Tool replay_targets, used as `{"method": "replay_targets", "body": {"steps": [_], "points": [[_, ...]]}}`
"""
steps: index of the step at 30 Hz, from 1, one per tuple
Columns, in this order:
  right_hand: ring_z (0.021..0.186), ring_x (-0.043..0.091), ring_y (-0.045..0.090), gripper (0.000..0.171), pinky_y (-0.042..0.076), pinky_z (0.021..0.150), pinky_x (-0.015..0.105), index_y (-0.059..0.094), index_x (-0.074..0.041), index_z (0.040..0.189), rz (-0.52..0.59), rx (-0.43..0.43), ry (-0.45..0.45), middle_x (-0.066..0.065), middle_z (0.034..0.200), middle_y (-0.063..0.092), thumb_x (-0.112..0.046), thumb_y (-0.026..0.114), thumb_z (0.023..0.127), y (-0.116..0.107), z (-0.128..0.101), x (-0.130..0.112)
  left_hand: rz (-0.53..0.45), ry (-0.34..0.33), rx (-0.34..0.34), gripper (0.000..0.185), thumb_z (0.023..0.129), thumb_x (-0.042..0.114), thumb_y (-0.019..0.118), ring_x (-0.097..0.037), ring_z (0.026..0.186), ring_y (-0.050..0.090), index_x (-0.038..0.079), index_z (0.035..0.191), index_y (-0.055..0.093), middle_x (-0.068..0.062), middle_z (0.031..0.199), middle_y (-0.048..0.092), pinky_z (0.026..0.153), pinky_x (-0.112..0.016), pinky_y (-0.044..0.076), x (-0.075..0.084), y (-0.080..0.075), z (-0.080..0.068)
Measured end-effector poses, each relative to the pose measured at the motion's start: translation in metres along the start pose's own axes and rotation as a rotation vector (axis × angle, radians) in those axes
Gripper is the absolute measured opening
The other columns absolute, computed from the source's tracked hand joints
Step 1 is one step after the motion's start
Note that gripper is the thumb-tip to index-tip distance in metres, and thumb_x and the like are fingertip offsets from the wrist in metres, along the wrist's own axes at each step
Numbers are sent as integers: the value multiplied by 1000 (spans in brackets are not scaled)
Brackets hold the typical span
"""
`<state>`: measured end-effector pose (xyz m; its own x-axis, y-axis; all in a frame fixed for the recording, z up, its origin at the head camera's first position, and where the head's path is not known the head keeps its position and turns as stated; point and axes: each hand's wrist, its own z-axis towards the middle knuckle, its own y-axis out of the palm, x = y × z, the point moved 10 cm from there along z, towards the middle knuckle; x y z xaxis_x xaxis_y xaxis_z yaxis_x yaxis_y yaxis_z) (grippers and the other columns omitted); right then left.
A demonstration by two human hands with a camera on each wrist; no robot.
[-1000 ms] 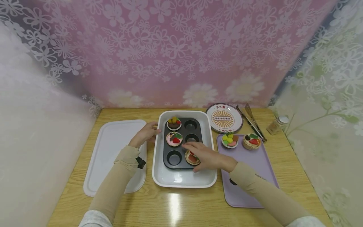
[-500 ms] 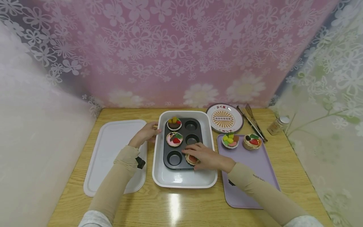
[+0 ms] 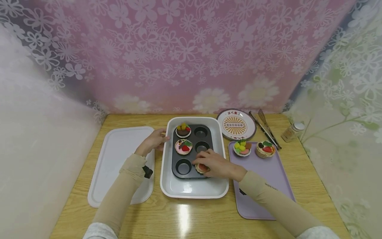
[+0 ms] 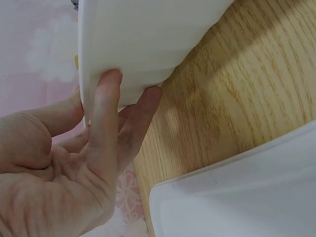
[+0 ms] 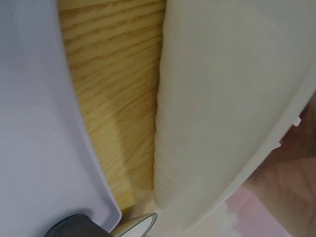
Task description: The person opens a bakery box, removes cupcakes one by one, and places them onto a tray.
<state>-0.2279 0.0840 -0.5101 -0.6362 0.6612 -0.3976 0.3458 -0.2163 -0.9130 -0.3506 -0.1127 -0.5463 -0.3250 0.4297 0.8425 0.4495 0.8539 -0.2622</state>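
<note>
In the head view, my left hand holds the left rim of a white tub. The left wrist view shows the thumb at the rim and fingertips against the tub's outer wall. Inside the tub lies a dark muffin tin. My right hand grips a toy fruit tart at the tin's near right cup, partly covering it. A chocolate tart and a pink tart sit in the left cups. In the right wrist view the tub wall hides most of the right hand.
A purple tray at right bears two toy tarts, one being a strawberry tart. Behind it are a plate, tongs and a shaker jar. A white tray lies at left.
The right hand's fingers have drawn in closer around the tart at the near right cup. My left hand stays on the tub's rim.
</note>
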Motion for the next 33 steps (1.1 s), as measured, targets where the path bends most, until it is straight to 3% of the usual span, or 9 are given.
{"method": "replay_targets", "body": {"steps": [7,25,33], "points": [[107,20,45,55,45,91,34,65,-23,126,13,-3,-7,-3,127,55,-11,82,76,-4,2,-5,23,15,-8,52,102,17,51,-36,117,61,13,151,33,-22,148,44,73,-35,60,0,0,-1],[100,18,43,50,39,86,31,68,-22,120,10,2,-18,-1,122,54,-12,81,73,-5,5,-4,30,15,-16,52,102,18,51,-37,120,59,13,151,33,-22,150,42,72,-31,59,0,0,-2],[101,19,39,48,39,85,32,66,-24,119,86,61,-22,-2,119,48,-14,80,74,-23,4,-6,7,20,-20,52,102,18,52,-36,117,61,13,150,33,-21,148,45,70,-32,59,-2,0,0]]}}
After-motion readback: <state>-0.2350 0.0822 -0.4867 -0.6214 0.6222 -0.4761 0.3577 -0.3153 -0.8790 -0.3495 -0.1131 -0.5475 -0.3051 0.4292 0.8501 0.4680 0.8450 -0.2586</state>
